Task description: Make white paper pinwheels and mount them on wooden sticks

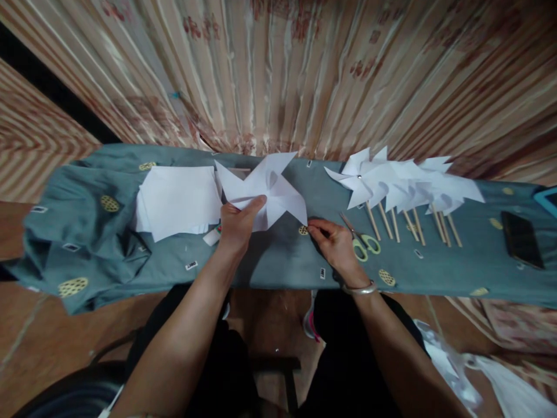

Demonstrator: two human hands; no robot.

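My left hand (239,223) grips a white paper pinwheel (285,194) near its centre, thumb pressed on the front and the other fingers hidden behind it. The pinwheel's blades spread out above the cloth. My right hand (333,241) is closed in a pinch by the lower right blade tip; whether it holds that tip or something small I cannot make out. Just right of this hand lie scissors (365,247) with green handles. To the left of the pinwheel is a stack of white paper sheets (180,197), with a small whitish object (212,237) beside it, partly covered by my left hand.
Several pinwheels (404,180) on wooden sticks lie overlapping at the right. Farther right are a dark phone (522,238) and a blue-edged object (547,200). A grey-green patterned cloth (278,267) covers the narrow table, bunched at the left. A pleated curtain (278,75) hangs behind.
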